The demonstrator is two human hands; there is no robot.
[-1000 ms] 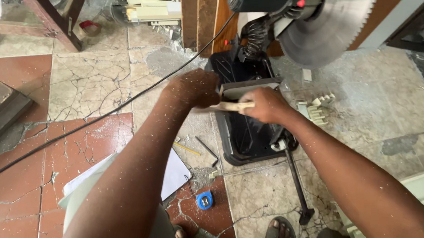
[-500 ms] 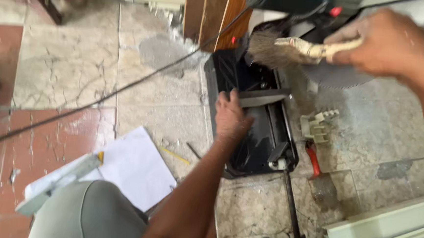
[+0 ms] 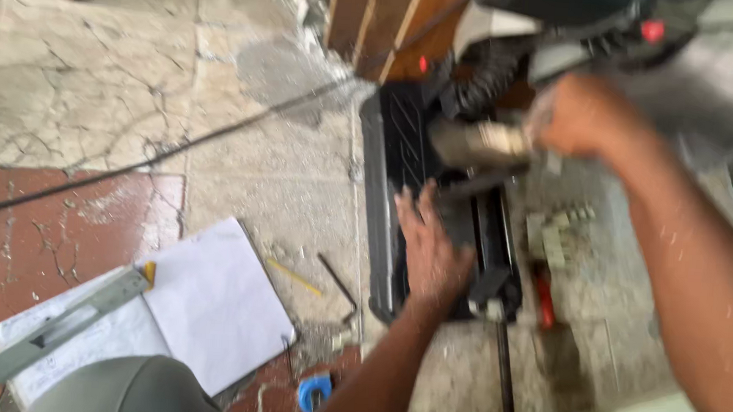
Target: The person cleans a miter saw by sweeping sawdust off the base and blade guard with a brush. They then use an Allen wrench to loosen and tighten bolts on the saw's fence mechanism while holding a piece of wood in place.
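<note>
Mitre saw base (image 3: 401, 200), black, set on the cracked tile floor (image 3: 94, 87); saw head and toothed blade (image 3: 711, 125) above it at upper right, blurred. Left hand (image 3: 432, 248): laid flat, palm down, fingers spread, on the base; its grip closes on nothing. Right hand (image 3: 580, 117): raised beside the saw head, grip closed round a pale, blurred piece (image 3: 476, 141) that juts out to the left over the base; what the piece is cannot be told.

Other items on the floor:
- black cable (image 3: 157, 159), running diagonally from the left edge to the saw.
- white paper sheets (image 3: 216, 303), left of the left forearm, with a grey metal section (image 3: 53, 335) lying across them.
- yellow pencil (image 3: 294, 276) and dark hex key (image 3: 340, 289), between the sheets and the base.
- blue tape measure (image 3: 314, 392), near the bottom edge.
- red-handled tool (image 3: 543, 297), just right of the base.
</note>
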